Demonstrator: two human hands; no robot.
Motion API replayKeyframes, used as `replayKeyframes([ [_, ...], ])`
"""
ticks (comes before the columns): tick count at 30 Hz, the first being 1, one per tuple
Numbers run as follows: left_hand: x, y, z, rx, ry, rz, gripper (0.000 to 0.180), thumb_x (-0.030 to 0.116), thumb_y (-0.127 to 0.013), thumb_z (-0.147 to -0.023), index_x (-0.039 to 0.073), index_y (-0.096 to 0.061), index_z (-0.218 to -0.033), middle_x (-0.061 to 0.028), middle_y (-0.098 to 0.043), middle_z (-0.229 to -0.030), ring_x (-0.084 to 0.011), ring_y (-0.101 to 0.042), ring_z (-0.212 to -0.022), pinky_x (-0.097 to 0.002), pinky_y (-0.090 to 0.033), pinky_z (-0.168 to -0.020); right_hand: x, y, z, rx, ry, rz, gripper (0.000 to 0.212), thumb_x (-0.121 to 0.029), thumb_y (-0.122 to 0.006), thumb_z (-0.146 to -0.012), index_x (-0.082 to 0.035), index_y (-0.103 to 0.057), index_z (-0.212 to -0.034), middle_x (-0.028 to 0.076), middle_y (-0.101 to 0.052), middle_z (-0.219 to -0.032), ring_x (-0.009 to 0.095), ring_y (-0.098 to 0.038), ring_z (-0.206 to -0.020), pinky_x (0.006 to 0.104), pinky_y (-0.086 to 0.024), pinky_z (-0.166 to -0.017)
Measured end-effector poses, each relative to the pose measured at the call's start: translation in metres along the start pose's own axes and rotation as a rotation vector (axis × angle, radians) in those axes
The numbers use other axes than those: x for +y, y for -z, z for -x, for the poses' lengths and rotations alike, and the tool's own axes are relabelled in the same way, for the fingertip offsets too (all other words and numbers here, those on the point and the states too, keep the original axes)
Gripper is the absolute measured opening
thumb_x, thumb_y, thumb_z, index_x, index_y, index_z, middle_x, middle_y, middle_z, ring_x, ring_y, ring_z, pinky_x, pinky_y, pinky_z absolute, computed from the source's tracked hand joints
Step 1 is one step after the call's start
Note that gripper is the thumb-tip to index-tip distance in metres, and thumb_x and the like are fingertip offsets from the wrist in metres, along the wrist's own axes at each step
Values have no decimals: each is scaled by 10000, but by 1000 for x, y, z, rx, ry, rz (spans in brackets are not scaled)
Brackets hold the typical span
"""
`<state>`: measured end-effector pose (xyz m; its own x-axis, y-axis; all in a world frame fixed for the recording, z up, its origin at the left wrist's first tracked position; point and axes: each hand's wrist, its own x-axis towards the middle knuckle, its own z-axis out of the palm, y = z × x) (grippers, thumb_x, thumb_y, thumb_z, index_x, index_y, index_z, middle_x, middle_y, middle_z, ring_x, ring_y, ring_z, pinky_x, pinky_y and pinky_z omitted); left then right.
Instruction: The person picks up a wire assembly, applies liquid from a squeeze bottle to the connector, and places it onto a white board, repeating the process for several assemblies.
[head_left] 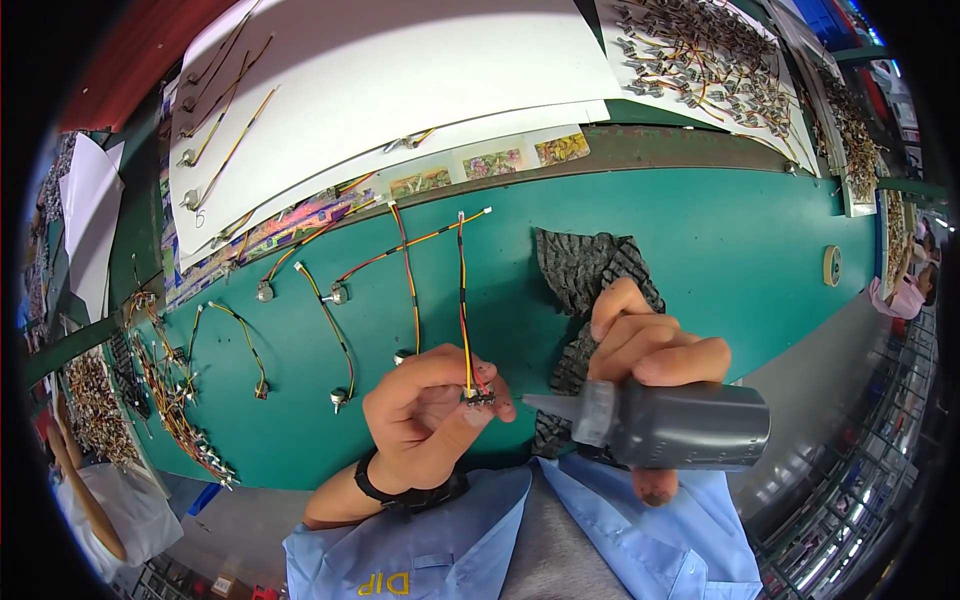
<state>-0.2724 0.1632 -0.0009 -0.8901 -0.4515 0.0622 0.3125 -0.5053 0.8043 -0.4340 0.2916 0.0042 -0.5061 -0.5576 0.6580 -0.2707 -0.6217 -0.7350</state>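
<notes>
Left grip (pixel 425 420): thumb and forefinger pinched on one small connector (pixel 478 398) at the lower end of one wire lead (pixel 463 300); black wristband at the wrist.
Lead: red, yellow and black strands, running straight up and away from the left grip to a white plug on the worktop (pixel 760 240).
Right grip (pixel 655 345): fingers wrapped round one grey squeeze bottle (pixel 680 425), thumb under it.
Bottle: lying sideways, nozzle (pixel 545 402) pointing left, tip just beside the connector; touching or not, cannot tell.
Cloth (pixel 585 270): one dark ribbed piece, under and behind the right grip.
Other leads: about six more spread on the green worktop, up and left of the left grip, each ending in a small round metal part.
Paper sheets (pixel 400 70): two large white ones overlapping, well beyond both grips, with about five more leads along the left edge.
Piles: one heap of finished leads (pixel 700 50) far up right of the right grip; another tangle far left of the left grip.
Tape roll (pixel 832 265): one, well right of the right grip.
</notes>
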Motion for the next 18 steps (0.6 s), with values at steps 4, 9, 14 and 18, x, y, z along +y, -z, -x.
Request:
replayKeyframes([
  [4, -2, -1, -1, -13, -29, 0, 234, -100, -567, -889, -80, -530, -1120, -179, -598, -956, -252, -660, -811, -368, -541, -692, 5, -12, 2, 102, 35, -55, 916, -618, -834, -589, -22, -479, -1187, 106, -608, -801, 230, -616, -688, 431, -422, -763],
  [9, -2, -2, -2, -9, -53, -47, 238, -103, -562, -892, -73, -522, -1125, -183, -596, -979, -257, -667, -837, -377, -560, -730, 5, -20, 4, 69, 11, -48, 918, -552, -850, -608, -39, -436, -1247, 158, -640, -930, 292, -669, -843, 436, -414, -833],
  [14, -1, -3, -2, -6, -77, -69, 234, -102, -556, -898, -66, -513, -1125, -183, -591, -1002, -256, -672, -869, -384, -577, -778, 6, -23, 5, 52, -20, -80, 900, -506, -859, -620, -43, -428, -1259, 189, -653, -1000, 310, -671, -911, 441, -431, -835],
  [18, -2, -3, -2, 7, -79, -63, 231, -99, -554, -900, -64, -510, -1124, -183, -590, -1008, -251, -672, -877, -382, -581, -785, 5, -22, 5, -7, -59, -31, 843, -581, -801, -701, -72, -395, -1237, 125, -554, -976, 303, -673, -758, 440, -382, -766],
])
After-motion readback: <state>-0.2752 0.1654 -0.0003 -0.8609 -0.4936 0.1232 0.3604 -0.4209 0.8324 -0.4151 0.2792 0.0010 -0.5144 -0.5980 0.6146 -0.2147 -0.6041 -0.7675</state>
